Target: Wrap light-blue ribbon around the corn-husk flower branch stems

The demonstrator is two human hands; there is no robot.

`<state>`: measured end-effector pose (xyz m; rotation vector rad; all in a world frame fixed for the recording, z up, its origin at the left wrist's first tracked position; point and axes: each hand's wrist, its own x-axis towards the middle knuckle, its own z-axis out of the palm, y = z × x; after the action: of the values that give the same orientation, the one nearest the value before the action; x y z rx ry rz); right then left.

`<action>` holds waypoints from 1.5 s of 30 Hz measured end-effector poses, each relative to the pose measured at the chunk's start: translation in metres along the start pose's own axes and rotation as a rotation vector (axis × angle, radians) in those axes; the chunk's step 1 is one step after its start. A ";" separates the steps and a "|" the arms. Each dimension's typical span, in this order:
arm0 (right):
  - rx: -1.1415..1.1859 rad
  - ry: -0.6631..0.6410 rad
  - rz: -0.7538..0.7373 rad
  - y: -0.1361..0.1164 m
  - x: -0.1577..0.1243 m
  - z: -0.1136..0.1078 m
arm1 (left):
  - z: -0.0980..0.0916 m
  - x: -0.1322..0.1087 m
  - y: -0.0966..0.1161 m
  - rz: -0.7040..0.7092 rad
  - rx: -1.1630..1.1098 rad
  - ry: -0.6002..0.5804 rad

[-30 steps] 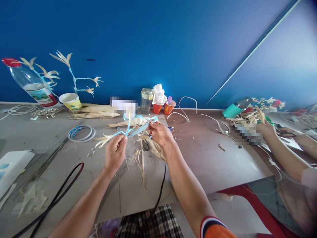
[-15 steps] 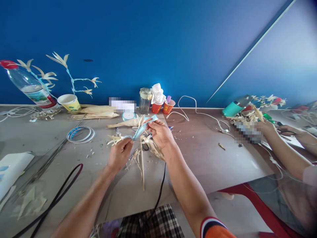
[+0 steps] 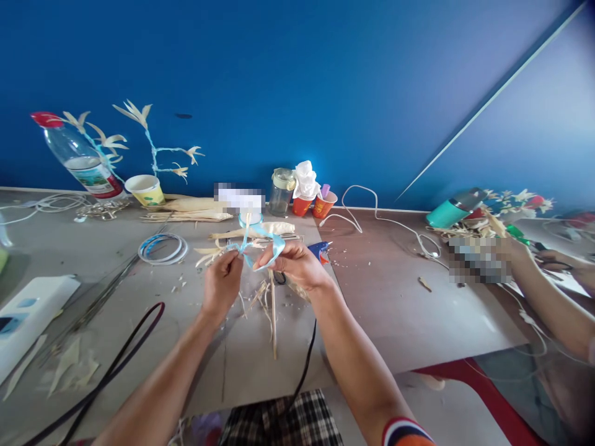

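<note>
My left hand (image 3: 222, 284) is closed in a pinch on a thin stem wrapped in light blue ribbon, with pale dried-leaf flowers (image 3: 211, 254) sticking out to its left. My right hand (image 3: 295, 264) is closed on the loose end of the light blue ribbon (image 3: 271, 243), which loops over its fingers. Both hands sit close together above the grey table (image 3: 139, 310). A ribbon spool (image 3: 250, 218) lies just behind them. Dried husk strips (image 3: 269, 303) lie under the hands.
A blue glue gun (image 3: 320, 250) lies right of my right hand, its black cord (image 3: 304, 362) running toward me. Wire rings (image 3: 162, 248), a bottle (image 3: 86, 164), cups (image 3: 145, 189) and a jar (image 3: 282, 192) line the wall. Another person's arm (image 3: 543, 297) works at the right.
My right hand has come down and left toward my left hand, looping the ribbon round the stem. The view has shifted slightly, and the glue gun now shows.
</note>
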<state>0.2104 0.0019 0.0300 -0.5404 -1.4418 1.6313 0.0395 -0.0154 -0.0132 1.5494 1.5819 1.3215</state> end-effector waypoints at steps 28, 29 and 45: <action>-0.847 0.577 -0.438 0.017 0.011 -0.003 | -0.009 0.000 0.005 0.022 -0.006 0.125; -0.875 0.458 -0.444 0.019 0.012 0.003 | -0.008 0.000 0.006 0.023 -0.005 0.105; -0.719 0.326 0.051 0.013 0.014 0.008 | 0.000 -0.007 0.003 0.141 -0.020 -0.077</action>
<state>0.1922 0.0097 0.0222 -1.1904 -1.7439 0.9565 0.0422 -0.0224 -0.0120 1.7055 1.4302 1.3306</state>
